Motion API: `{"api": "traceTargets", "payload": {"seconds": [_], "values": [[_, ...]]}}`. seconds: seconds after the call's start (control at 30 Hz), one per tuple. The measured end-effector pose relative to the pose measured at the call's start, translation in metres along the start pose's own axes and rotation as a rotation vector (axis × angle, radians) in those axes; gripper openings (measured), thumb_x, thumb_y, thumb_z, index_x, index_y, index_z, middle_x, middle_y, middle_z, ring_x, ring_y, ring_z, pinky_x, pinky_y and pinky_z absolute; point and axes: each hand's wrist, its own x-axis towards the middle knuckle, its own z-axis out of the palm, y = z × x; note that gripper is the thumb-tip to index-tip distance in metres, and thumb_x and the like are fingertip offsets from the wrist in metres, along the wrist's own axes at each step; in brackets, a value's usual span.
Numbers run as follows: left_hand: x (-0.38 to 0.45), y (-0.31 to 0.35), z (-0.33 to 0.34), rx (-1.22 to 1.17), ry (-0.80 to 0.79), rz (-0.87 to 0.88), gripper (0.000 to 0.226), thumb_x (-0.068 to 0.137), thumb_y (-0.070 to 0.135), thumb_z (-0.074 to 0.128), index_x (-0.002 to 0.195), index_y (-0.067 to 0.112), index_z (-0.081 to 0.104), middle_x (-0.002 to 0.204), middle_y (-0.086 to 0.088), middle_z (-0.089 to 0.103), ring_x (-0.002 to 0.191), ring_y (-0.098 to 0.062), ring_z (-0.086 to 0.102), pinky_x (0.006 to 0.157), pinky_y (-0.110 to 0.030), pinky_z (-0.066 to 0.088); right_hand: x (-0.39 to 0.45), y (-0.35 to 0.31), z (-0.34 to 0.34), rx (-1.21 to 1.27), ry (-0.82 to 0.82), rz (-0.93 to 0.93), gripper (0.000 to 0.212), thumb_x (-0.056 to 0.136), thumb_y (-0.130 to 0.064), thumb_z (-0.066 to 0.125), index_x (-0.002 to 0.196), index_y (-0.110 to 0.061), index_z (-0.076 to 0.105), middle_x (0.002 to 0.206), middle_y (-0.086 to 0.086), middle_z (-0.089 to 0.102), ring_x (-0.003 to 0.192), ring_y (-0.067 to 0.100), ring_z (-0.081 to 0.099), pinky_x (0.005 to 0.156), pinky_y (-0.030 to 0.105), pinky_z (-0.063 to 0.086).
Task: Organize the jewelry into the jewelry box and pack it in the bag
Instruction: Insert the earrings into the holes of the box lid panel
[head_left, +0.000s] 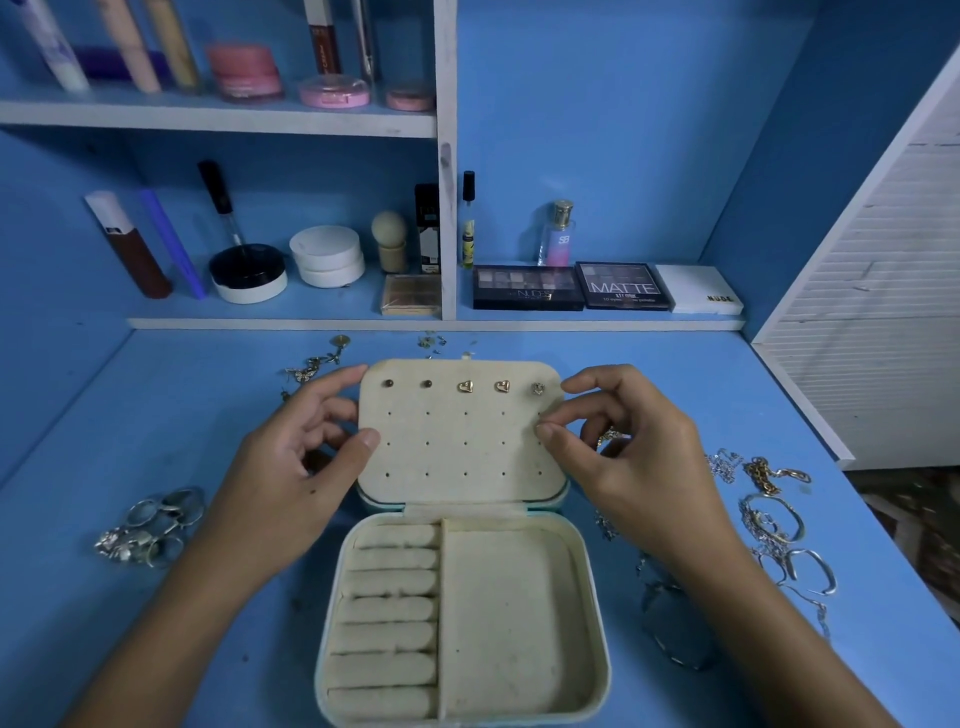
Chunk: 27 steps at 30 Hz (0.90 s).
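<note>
An open cream jewelry box (514, 623) lies on the blue desk, with ring rolls on its left and a flat compartment on its right. Its upright earring panel (460, 457) carries several stud earrings (465, 386) in the top row. My left hand (306, 457) grips the panel's left edge, thumb on the front. My right hand (634, 447) grips the right edge, thumb on the front near the last stud (537, 388). Silver rings (148, 527) lie at the left. Chains and bracelets (774, 514) lie at the right. More earrings (317, 361) sit behind the box.
Shelves at the back hold cosmetics: eyeshadow palettes (571, 288), a perfume bottle (558, 234), jars (327, 257) and tubes. A white slatted panel (883, 312) stands at the right. A dark round object (675, 623) lies right of the box. No bag is in view.
</note>
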Motion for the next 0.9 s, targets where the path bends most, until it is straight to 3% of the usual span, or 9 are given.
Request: {"api": "traceTargets", "payload": {"seconds": [0.57, 0.7, 0.9], "values": [[-0.0002, -0.0004, 0.0002, 0.014, 0.006, 0.005, 0.047, 0.086, 0.025, 0.068, 0.128, 0.042, 0.054, 0.100, 0.012, 0.068, 0.087, -0.013, 0.065, 0.085, -0.042, 0.054, 0.0020, 0.0041, 0.0033, -0.022, 0.003, -0.033, 0.033, 0.084, -0.014, 0.077, 0.109, -0.026, 0.058, 0.086, -0.017, 0.072, 0.065, 0.015, 0.057, 0.062, 0.019, 0.045], [-0.0003, -0.0006, -0.0002, 0.017, 0.002, 0.007, 0.047, 0.087, 0.027, 0.072, 0.126, 0.046, 0.054, 0.100, 0.011, 0.068, 0.087, -0.014, 0.065, 0.085, -0.039, 0.055, 0.0036, 0.0053, 0.0057, -0.022, 0.030, -0.044, 0.033, 0.083, -0.017, 0.080, 0.108, -0.028, 0.061, 0.091, -0.014, 0.067, 0.067, 0.015, 0.057, 0.060, 0.016, 0.044], [-0.0003, 0.0027, 0.0003, 0.004, -0.006, 0.005, 0.048, 0.081, 0.029, 0.063, 0.126, 0.042, 0.054, 0.100, 0.012, 0.068, 0.087, -0.012, 0.065, 0.084, -0.030, 0.054, 0.0028, 0.0071, 0.0052, 0.003, -0.014, -0.045, 0.032, 0.085, -0.012, 0.077, 0.108, -0.028, 0.061, 0.085, -0.015, 0.071, 0.071, 0.016, 0.057, 0.062, 0.019, 0.043]]}}
